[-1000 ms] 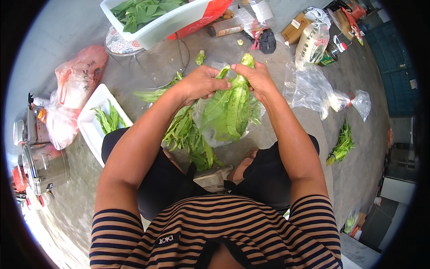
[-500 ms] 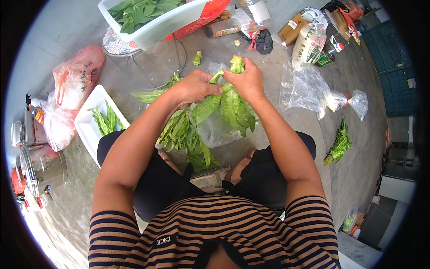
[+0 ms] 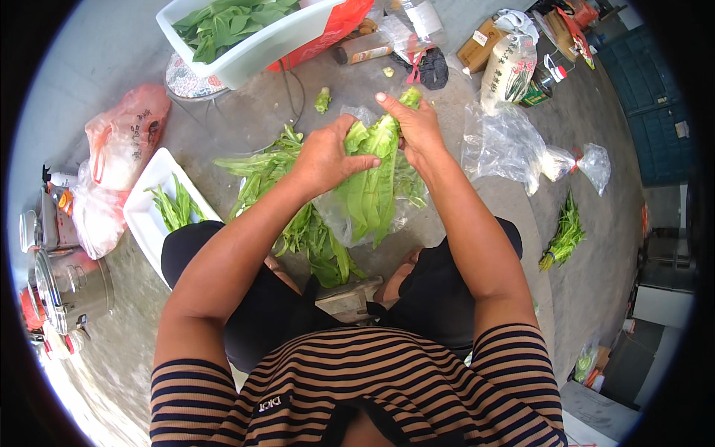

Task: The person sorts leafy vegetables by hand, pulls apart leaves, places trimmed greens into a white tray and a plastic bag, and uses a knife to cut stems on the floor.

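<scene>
Over the floor between my knees I hold a head of long-leaved lettuce (image 3: 378,145), its pale stem end up and its broad leaves hanging. My right hand (image 3: 421,130) wraps the stem end, thumb raised along it. My left hand (image 3: 325,154) grips leaves at the left side, its thumb across them and its other fingers partly hidden. Beneath lies a clear plastic bag (image 3: 350,231). A heap of loose green leaves (image 3: 309,237) spreads left of it and below. A cut stem stub (image 3: 322,100) lies beyond my left hand.
To the left stand a white tray (image 3: 145,216) with leaves and a pink plastic bag (image 3: 126,138). A white tub (image 3: 257,56) of greens sits on a stool ahead. On the right lie clear bags (image 3: 506,145) and a tied green bunch (image 3: 564,237). A low wooden stool (image 3: 346,299) is below.
My right thumb has lifted off the leaf it pinched and points up. My left hand has turned, its thumb now across the leaves. The lettuce leaves have swung left, hanging together.
</scene>
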